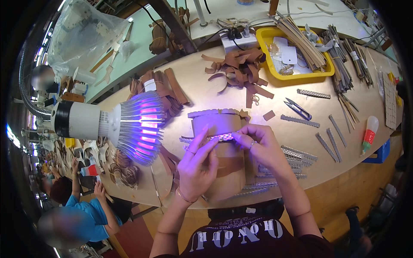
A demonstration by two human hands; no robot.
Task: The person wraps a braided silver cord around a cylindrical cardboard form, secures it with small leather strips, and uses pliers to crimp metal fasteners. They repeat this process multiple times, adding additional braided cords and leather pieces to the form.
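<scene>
A braided silvery strip (225, 137) is stretched crosswise between my two hands, over a tan board or block (219, 121). My left hand (198, 165) pinches its left part, fingertips pressed along the braid. At the other end, my right hand (260, 145) grips the strip between thumb and fingers. Just right of my right wrist, a pile of similar grey braided strips (297, 157) lies on the table. Thread snips (298, 109) rest beyond my right hand, next to single strips (300, 121). What lies under my left palm is hidden.
A lamp with a finned head (140, 129) juts in close on the left. Brown strap bundles (161, 90) and loose brown strips (238, 71) lie farther back. Behind them stands a yellow tray (297, 77). A red-labelled bottle (369, 135) sits at right; a co-worker in blue (92, 217) works at left.
</scene>
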